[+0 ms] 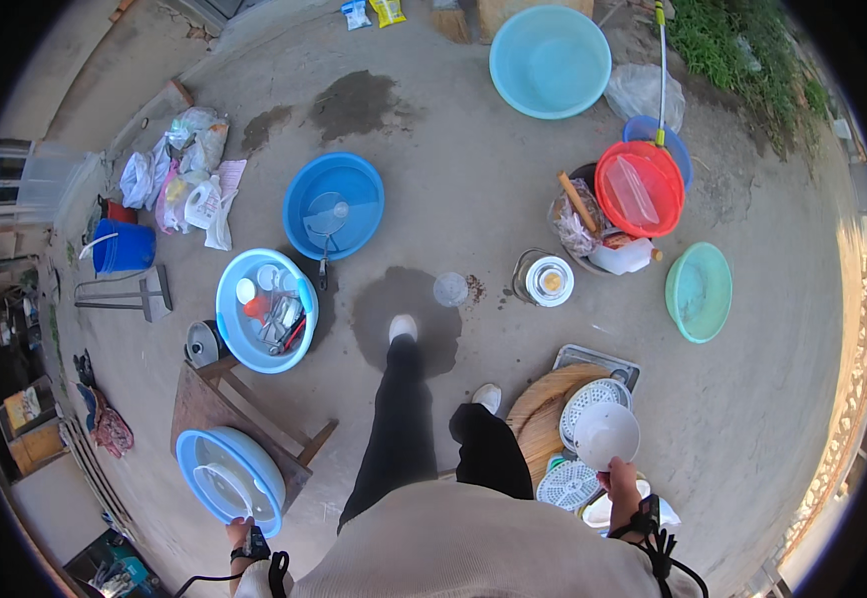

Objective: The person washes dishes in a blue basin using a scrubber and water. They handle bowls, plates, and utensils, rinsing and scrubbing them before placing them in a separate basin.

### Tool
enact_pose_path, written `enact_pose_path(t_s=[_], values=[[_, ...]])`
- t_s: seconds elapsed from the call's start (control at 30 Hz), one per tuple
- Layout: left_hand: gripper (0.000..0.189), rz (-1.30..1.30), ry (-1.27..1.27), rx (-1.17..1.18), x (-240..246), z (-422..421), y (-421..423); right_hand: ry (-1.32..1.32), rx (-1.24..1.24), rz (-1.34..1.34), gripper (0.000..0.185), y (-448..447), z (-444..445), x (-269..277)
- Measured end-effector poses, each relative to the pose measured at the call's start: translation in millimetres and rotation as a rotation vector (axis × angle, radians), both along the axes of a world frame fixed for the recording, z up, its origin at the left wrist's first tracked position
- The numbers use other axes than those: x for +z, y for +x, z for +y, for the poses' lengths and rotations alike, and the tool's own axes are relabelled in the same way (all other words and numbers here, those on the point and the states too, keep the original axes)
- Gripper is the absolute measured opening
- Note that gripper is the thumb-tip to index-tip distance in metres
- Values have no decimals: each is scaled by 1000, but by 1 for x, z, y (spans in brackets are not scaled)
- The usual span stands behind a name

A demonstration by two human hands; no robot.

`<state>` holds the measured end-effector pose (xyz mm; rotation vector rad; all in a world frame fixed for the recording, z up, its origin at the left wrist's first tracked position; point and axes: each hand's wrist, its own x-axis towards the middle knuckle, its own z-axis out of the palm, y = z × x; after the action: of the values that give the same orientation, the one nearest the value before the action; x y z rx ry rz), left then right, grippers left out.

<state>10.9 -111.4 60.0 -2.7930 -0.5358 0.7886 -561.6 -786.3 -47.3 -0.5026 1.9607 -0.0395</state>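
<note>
My left hand is at the lower left, closed on the rim of a clear-looking bowl held over or in a light blue plastic basin with water. That basin rests on a wooden stool. At the lower right, my right hand grips a white bowl by its near edge. Beneath and beside the white bowl lie a perforated steamer plate, a second perforated plate and a round wooden board.
Ahead stand a basin of utensils, a blue basin with a strainer, a metal pot, a red basin, a green basin and a large turquoise basin. A blue bucket and plastic bags lie left.
</note>
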Motion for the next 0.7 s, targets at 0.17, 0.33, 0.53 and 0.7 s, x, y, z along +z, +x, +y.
enact_pose_path(t_s=[0.17,0.33,0.53,0.7], values=[[42,171,177,174,-10,-74,15,16,467,8,27,26,-90,15],[46,55,-167,394,-59,-295,147,-201,1370,333,22,141,-226,23],[39,-158,-505,-9,-35,-526,319,-300,1355,290,22,316,-374,68],[41,-192,-384,198,-8,-533,352,-412,1568,291,22,436,-503,78]])
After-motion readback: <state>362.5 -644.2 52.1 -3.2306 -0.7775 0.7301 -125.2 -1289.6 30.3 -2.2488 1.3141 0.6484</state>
